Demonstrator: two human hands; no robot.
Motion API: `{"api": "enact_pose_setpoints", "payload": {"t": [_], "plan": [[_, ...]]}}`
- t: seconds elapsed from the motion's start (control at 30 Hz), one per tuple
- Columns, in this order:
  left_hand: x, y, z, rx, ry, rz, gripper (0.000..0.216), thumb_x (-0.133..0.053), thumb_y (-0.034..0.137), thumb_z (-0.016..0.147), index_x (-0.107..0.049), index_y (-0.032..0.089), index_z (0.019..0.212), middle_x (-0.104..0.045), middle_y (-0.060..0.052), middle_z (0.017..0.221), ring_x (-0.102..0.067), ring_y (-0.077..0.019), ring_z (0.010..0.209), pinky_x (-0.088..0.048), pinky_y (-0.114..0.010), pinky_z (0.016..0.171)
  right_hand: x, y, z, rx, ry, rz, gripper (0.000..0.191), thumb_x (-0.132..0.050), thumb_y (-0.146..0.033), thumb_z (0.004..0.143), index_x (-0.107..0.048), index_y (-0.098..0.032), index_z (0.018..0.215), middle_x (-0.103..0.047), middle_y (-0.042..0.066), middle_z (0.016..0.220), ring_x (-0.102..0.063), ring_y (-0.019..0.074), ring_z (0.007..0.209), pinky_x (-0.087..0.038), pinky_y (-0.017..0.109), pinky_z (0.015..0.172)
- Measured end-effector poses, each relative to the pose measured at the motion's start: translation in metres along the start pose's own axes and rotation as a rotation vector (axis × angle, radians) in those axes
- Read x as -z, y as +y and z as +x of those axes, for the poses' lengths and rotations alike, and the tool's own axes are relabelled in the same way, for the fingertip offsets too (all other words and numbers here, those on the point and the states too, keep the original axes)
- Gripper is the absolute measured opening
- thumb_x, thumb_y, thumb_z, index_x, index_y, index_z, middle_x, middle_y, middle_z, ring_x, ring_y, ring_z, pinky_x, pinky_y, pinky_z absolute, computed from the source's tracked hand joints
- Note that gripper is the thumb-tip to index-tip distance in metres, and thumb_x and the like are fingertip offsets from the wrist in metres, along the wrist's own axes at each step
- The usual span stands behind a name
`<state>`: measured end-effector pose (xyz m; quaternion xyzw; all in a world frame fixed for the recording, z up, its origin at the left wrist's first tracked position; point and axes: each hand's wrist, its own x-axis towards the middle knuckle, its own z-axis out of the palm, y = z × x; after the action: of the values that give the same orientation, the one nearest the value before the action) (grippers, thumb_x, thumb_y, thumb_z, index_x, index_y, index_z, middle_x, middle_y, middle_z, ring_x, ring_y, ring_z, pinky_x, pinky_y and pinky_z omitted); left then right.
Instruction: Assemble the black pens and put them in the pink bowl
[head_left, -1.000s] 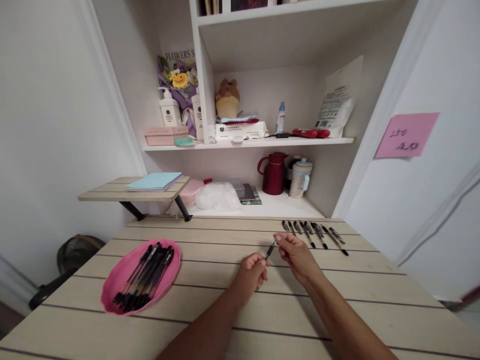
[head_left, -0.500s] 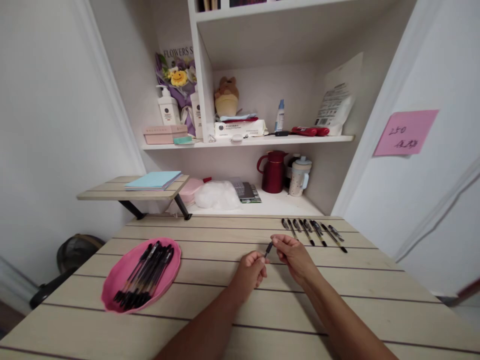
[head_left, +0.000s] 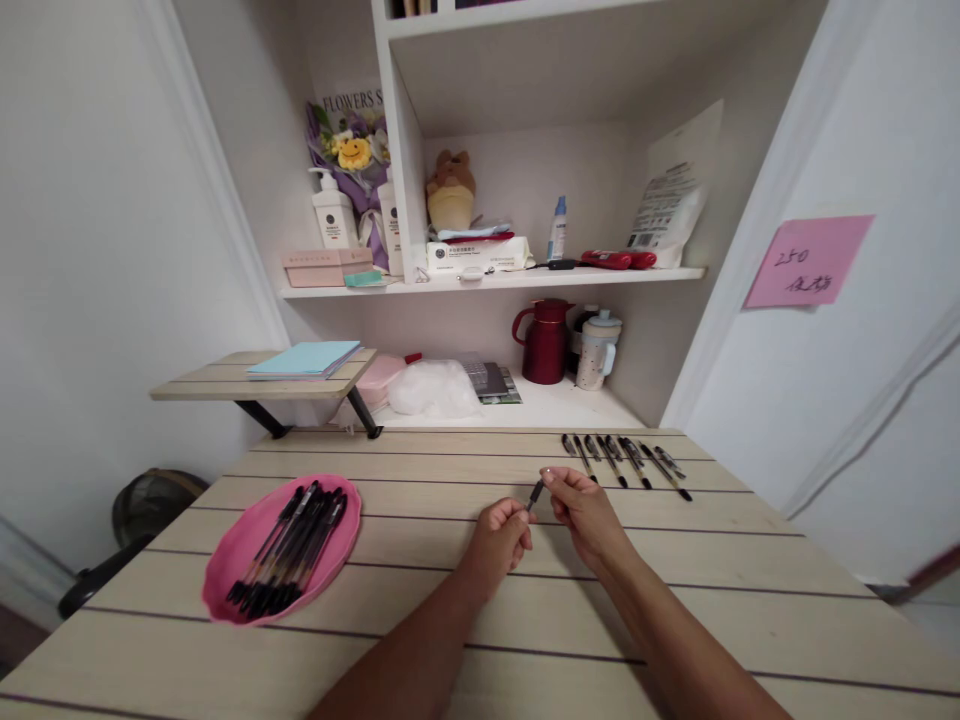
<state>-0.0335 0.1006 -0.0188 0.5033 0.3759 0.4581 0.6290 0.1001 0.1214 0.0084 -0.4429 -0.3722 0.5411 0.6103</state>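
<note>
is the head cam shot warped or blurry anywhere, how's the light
Head view: wide-angle warp slants the walls and shelf upright near the borders; light is soft and even, no glare; only faint shadows under the left hand and right hand; the pen they pinch looks small and slightly soft.

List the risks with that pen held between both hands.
1. The pen is pinched only by the fingertips of the left hand and right hand above the table. A slip could drop it, and it might roll away.
2. The row of pens lies loose just beyond the right hand. A sweep of that wrist might scatter them.
</note>
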Motion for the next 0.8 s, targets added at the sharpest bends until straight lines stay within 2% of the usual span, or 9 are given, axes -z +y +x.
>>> {"api": "enact_pose_setpoints", "payload": {"t": [0.33, 0.63, 0.7, 0.8], "plan": [[0.001, -0.003, 0.002, -0.017, 0.014, -0.019, 0.029, -0.056, 0.044, 0.07, -0.051, 0.015, 0.075, -0.047, 0.007, 0.046, -0.023, -0.0011, 0.028, -0.011, -0.018, 0.033, -0.002, 0.004, -0.002, 0.001, -0.057, -0.009, 0.038, -0.076, -0.045, 0.05, -0.052, -0.019, 0.065, -0.04, -0.008, 0.04, -0.031, 0.0051, 0.037, -0.02, 0.02, 0.037], [-0.002, -0.01, 0.004, -0.031, 0.088, 0.014, 0.026, -0.056, 0.041, 0.069, -0.05, 0.016, 0.071, -0.044, 0.007, 0.044, -0.023, -0.0014, 0.032, -0.013, -0.018, 0.036, -0.002, 0.004, -0.005, -0.043, -0.024, -0.027, 0.037, -0.076, -0.044, 0.052, -0.051, -0.018, 0.061, -0.044, -0.007, 0.04, -0.031, 0.005, 0.037, -0.018, 0.02, 0.038], [-0.001, -0.009, 0.004, -0.025, 0.089, 0.016, 0.026, -0.056, 0.041, 0.069, -0.05, 0.016, 0.071, -0.044, 0.007, 0.044, -0.023, -0.0014, 0.032, -0.012, -0.018, 0.036, -0.001, 0.0, -0.006, -0.031, -0.026, -0.041, 0.035, -0.076, -0.044, 0.052, -0.054, -0.018, 0.061, -0.05, -0.005, 0.045, -0.038, 0.0063, 0.041, -0.024, 0.02, 0.04], [-0.001, -0.004, 0.002, -0.006, 0.04, -0.015, 0.029, -0.056, 0.044, 0.069, -0.051, 0.016, 0.074, -0.046, 0.007, 0.047, -0.022, -0.0011, 0.03, -0.011, -0.018, 0.035, -0.001, -0.005, -0.007, -0.044, -0.12, 0.002, 0.037, -0.075, -0.044, 0.055, -0.063, -0.018, 0.08, -0.065, 0.003, 0.073, -0.054, 0.0129, 0.062, -0.038, 0.022, 0.052]]}}
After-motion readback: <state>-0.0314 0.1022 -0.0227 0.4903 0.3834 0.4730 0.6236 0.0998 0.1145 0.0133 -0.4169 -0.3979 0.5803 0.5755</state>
